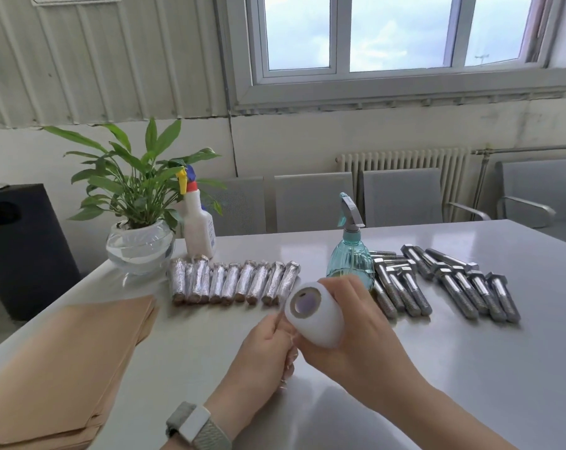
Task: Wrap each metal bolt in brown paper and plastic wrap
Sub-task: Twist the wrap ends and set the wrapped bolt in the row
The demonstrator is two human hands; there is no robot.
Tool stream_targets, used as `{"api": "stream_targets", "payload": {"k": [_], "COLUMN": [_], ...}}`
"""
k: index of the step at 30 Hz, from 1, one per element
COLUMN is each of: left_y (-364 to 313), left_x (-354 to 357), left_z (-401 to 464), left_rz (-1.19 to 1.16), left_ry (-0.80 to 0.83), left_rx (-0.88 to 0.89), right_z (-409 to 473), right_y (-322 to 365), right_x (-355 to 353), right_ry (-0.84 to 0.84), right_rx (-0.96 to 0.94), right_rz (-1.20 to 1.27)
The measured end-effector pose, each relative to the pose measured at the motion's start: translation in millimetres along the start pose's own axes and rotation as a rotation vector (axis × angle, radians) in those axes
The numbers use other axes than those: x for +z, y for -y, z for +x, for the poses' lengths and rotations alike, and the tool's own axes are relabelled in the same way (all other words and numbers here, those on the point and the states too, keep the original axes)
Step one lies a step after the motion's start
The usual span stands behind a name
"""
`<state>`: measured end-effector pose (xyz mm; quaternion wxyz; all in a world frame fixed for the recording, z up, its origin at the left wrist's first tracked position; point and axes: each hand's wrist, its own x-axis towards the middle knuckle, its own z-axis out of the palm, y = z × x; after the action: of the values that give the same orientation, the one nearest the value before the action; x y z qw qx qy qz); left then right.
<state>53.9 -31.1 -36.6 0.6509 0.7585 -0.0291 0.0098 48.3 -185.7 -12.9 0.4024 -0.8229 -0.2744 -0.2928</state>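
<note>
Gripping the white roll of plastic wrap (314, 316), core end toward the camera, the right hand (356, 332) curls round it. Immediately left, the left hand (268, 345) apparently pinches film around a bolt, mostly hidden; bare steel bolts (444, 284) lie right.

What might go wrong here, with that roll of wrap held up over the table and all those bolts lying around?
1. The right hand holds the wrap roll in the air; if it slips, it may fall onto the table.
2. The left hand pinches something thin at the roll, hard to make out; if it is film, it could tear or cling to itself.
3. The bare bolts lie loose beside the teal sprayer; a nudge could roll them.
</note>
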Motion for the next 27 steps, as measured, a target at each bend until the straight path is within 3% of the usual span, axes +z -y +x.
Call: {"api": "stream_targets", "payload": {"k": [6, 12, 17, 23, 27], "left_y": [-2, -4, -11, -8, -12], "left_x": [-3, -3, 3, 4, 4], "left_z": [3, 1, -5, 1, 1], "left_rz": [0.154, 0.120, -0.054, -0.294, -0.625], "left_ry": [-0.079, -0.096, -0.040, -0.041, -0.017], "left_rx": [0.134, 0.137, 0.027, 0.024, -0.113], "right_z": [2, -2, -4, -3, -2], "right_y": [12, 13, 12, 13, 8], "right_x": [-4, -3, 3, 7, 9], "right_ry": [-0.071, -0.092, -0.082, -0.035, -0.057], "right_rx": [-0.089, -0.081, -0.051, -0.142, -0.256], "right_rz": [-0.082, -0.112, -0.069, -0.118, -0.279]}}
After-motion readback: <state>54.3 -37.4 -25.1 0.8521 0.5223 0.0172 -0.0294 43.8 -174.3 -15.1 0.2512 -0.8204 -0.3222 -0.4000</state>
